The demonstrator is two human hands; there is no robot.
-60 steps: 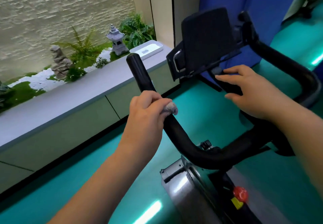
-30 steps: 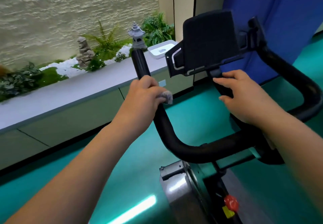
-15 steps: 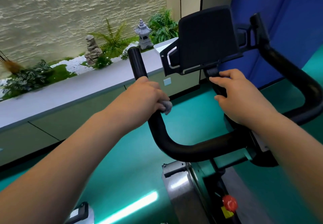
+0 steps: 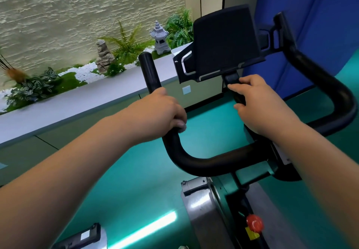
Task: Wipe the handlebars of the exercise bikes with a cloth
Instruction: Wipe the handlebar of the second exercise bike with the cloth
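Observation:
A black handlebar [image 4: 196,162] curves across the exercise bike in front of me. My left hand [image 4: 161,113] grips its left upright bar with a grey cloth [image 4: 182,126] wrapped under the fingers; only a small corner of the cloth shows. The bar's rounded tip [image 4: 146,58] sticks up above that hand. My right hand [image 4: 258,103] holds the black centre post under the console [image 4: 223,43], fingers curled round it. The right loop of the handlebar [image 4: 334,89] is bare.
A red knob [image 4: 254,222] sits on the bike frame below, beside the steel flywheel housing [image 4: 202,210]. A grey ledge [image 4: 77,101] with plants and a stone lantern [image 4: 159,37] runs along the left. The floor is teal; a blue panel [image 4: 320,25] stands behind.
My left hand has slid up and then back down the left bar with the cloth. The right hand has stayed on the centre post. The view has shifted left.

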